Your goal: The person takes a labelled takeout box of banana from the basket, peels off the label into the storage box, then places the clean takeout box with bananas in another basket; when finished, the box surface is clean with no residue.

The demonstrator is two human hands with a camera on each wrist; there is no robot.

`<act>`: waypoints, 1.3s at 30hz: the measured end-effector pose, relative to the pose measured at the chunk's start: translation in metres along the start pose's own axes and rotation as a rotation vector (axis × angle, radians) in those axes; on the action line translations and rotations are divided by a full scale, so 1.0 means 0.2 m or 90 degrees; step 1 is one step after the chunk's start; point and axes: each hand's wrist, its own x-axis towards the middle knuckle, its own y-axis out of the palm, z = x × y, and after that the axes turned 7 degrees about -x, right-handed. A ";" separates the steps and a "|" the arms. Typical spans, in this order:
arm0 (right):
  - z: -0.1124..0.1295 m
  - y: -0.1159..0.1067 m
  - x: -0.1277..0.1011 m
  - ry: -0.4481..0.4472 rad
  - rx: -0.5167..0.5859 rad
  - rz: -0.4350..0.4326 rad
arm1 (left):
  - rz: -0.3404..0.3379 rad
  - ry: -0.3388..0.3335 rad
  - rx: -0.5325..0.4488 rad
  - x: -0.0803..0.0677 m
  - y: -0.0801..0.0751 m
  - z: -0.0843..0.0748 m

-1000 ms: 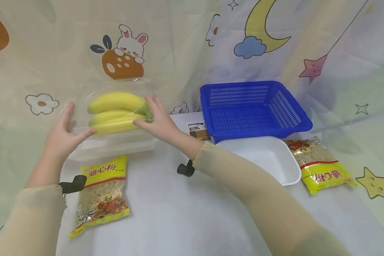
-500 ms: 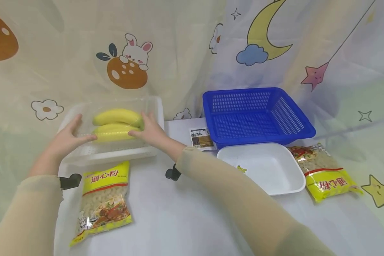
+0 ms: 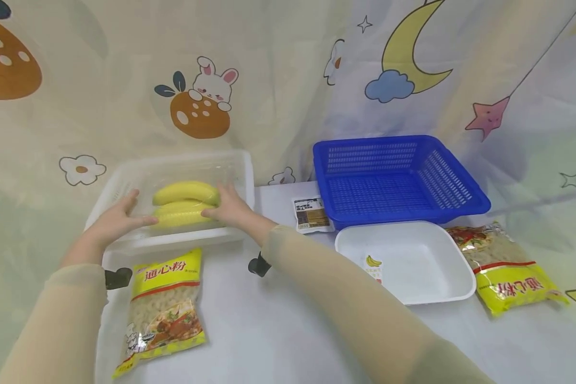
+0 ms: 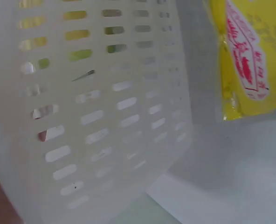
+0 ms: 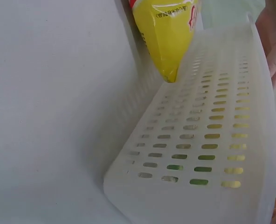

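A clear-wrapped pack of yellow bananas lies inside a white perforated basket at the table's back left. My left hand holds the pack's left end, thumb in front and fingers behind. My right hand holds the right end the same way. The left wrist view shows only the basket's slotted wall and a yellow pasta bag. The right wrist view shows that wall, with yellow and green showing through the slots, and the pasta bag's corner.
A yellow pasta bag lies just in front of the white basket. A blue basket stands at the back right, with a white tray in front of it. A small packet and a second pasta bag lie nearby.
Both hands have lowered the banana pack from above the white basket down into it. They still hold its two ends.
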 end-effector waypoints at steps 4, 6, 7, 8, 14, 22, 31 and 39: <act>0.01 0.00 0.00 0.025 -0.033 0.016 | 0.009 -0.003 0.016 0.01 0.02 0.02; 0.01 0.00 0.00 0.036 -0.049 0.028 | 0.015 -0.007 0.026 0.02 0.02 0.03; 0.01 0.00 0.00 0.036 -0.055 0.033 | 0.018 -0.008 0.028 0.02 0.02 0.03; 0.02 0.00 0.00 0.036 -0.060 0.038 | 0.020 -0.010 0.030 0.02 0.02 0.03; 0.02 0.00 0.01 0.040 -0.090 0.061 | 0.022 -0.027 0.024 0.03 0.03 0.03; 0.02 -0.01 0.01 0.055 -0.093 0.065 | 0.022 -0.039 0.012 0.04 0.05 0.02; 0.01 0.00 0.02 0.060 -0.088 0.038 | 0.015 -0.039 0.016 0.05 0.06 0.03; -0.02 -0.04 0.01 -0.001 -0.007 -0.046 | -0.078 -0.012 -0.048 0.02 0.05 0.00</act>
